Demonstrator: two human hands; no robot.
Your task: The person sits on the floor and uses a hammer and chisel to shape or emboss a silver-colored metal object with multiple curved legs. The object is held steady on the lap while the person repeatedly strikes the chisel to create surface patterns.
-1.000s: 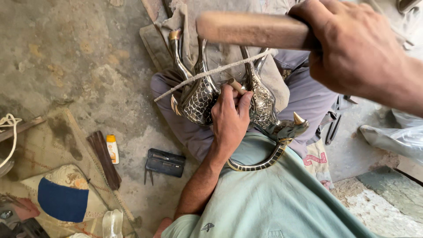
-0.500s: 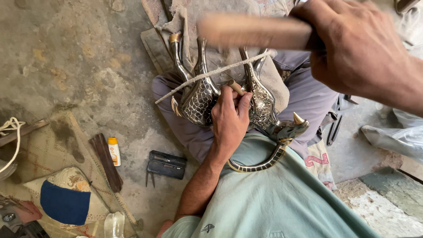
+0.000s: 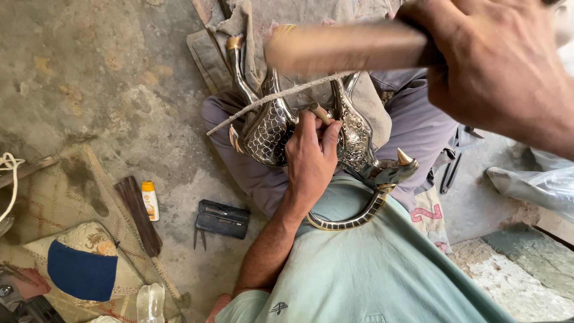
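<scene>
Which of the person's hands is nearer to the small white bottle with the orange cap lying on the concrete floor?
Left. The left hand rests on the patterned metal piece on the lap, right of the small white bottle. The right hand is raised farther away, gripping a wooden handle.

Metal figure [image 3: 272, 128]: silver with dark scale-like net pattern; brass-yellow tips. Curved tail piece [image 3: 353, 220]: black with gold banding. Wooden handle [image 3: 347, 46]: pale tan, blurred. Shirt [image 3: 371, 269]: pale green. Trousers [image 3: 412, 128]: grey-lilac. Small bottle [image 3: 149, 201]: white, orange cap. Case [image 3: 222, 218]: black. Cushion [image 3: 84, 263]: beige floral print, dark blue patch. Floor [image 3: 89, 78]: mottled grey-brown concrete.
</scene>
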